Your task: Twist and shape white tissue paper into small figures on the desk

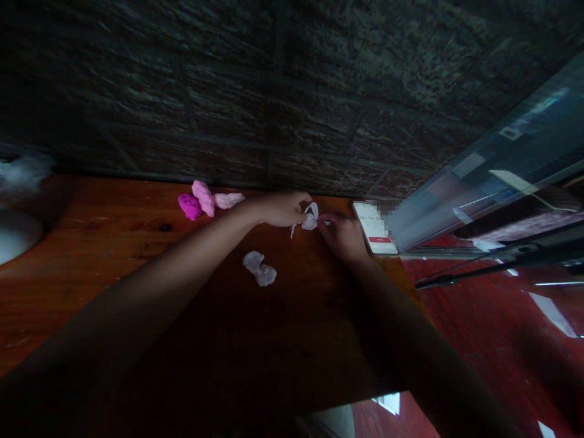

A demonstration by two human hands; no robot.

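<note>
Between my two hands is a small white paper flower (310,220) with loose, petal-like pieces sticking out. My left hand (283,208) has its fingers closed on its left side. From the right, my right hand (343,234) pinches the piece's other end; the fingertips are partly hidden. On the wooden table (219,322), nearer to me, lies a crumpled whitish paper piece (260,269). Behind my left forearm rest several crumpled paper bundles: a magenta one (189,207), a pink one (203,198) and a pale pink one (229,200).
A phone (376,230) with a lit screen lies by the table's right edge. Beyond it stands a glass panel (460,164). A dark stone-patterned wall (274,97) runs along the back. A white rounded object (18,234) sits at far left, and red floor (474,316) shows at right.
</note>
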